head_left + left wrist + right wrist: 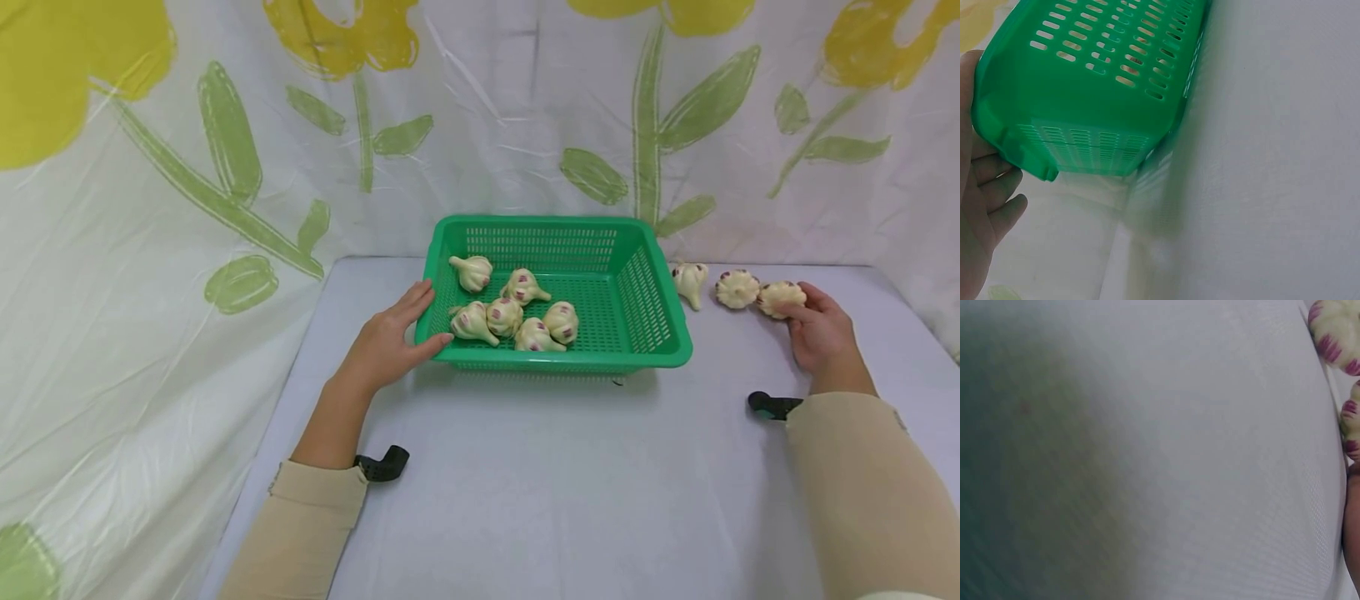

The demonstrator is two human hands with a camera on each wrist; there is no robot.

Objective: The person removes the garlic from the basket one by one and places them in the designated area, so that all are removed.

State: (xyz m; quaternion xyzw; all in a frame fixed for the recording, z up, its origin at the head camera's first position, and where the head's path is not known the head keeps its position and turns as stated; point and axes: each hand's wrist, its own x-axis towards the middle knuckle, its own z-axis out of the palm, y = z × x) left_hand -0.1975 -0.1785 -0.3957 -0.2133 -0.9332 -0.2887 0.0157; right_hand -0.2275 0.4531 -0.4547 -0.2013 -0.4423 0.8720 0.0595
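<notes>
Garlic bulb (780,297) is sitting at the right end of a short row on the bench (562,467), with the right hand (825,333) pinching it between thumb and fingers — can't tell if it's lifting clear of the surface. Two more bulbs (737,288) are lying between it and the green basket (562,360), the nearer one resting just beside the basket's right side. Six bulbs (504,317) are lying inside, mostly toward the left half. Left hand (390,342) is gripping the basket's left rim near the front corner, probably steadying it. My read on the step: the right hand is picking up a bulb for loading. Next move is likely calling for a lift, a carry left over the rim and a release into the bare right half — left hand holding the basket steady meanwhile.
</notes>
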